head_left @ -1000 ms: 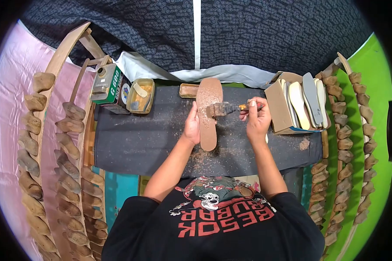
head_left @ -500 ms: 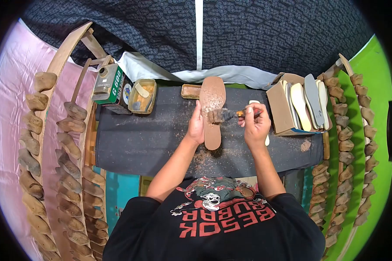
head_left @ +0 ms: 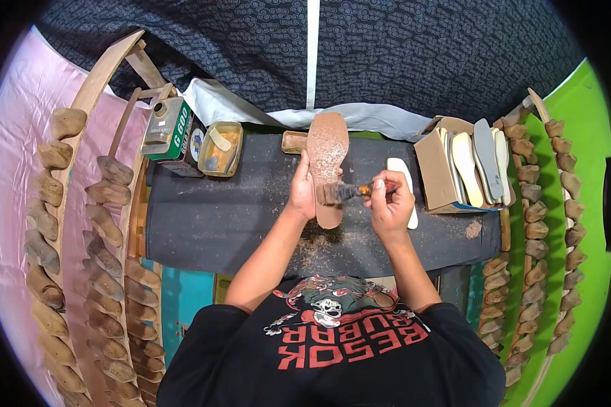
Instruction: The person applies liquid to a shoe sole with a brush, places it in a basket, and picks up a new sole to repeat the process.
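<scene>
Two grips, apart: my left hand [head_left: 301,195] holds the sole [head_left: 328,146], my right hand [head_left: 392,209] the brush [head_left: 349,192]; light, even strokes suit best.

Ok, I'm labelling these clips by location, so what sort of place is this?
Probably a shoemaking workshop: shoe lasts line the racks, a box holds insoles, and the left hand holds a sole.
</scene>
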Available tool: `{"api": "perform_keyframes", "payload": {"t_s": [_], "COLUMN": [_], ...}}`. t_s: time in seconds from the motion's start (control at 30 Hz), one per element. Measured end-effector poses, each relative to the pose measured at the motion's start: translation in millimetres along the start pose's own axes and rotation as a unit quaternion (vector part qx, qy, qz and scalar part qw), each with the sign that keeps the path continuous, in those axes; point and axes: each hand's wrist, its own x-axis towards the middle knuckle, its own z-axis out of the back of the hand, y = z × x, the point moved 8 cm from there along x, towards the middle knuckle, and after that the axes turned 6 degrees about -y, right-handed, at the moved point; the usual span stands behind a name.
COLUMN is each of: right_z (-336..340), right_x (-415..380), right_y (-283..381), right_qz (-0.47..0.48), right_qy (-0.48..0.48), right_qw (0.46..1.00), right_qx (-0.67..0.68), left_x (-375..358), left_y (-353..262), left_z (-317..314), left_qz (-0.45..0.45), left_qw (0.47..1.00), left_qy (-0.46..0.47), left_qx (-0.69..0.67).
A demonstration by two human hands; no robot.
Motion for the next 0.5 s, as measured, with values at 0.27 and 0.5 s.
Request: {"api": "perform_keyframes", "payload": {"t_s": [0.27, 0.5], "right_z": [1.9, -6.6], "right_x": [25.8, 0.4], "right_y": [0.3, -5.4], "right_qz": [0.029, 0.000], "right_qy": [-0.054, 0.047], "right_qw": [0.998, 0.998], "right_qx": [0.026, -0.028], "left_x": [-9.6, 1.4], "left_y": [7.2, -7.7], "left_z": [-27.2, 2.2], "left_qz": [0.014, -0.007], "left_qw": [0.999, 1.000], "left_qy": [-0.050, 0.006], "left_qx": [0.002, 0.002]}}
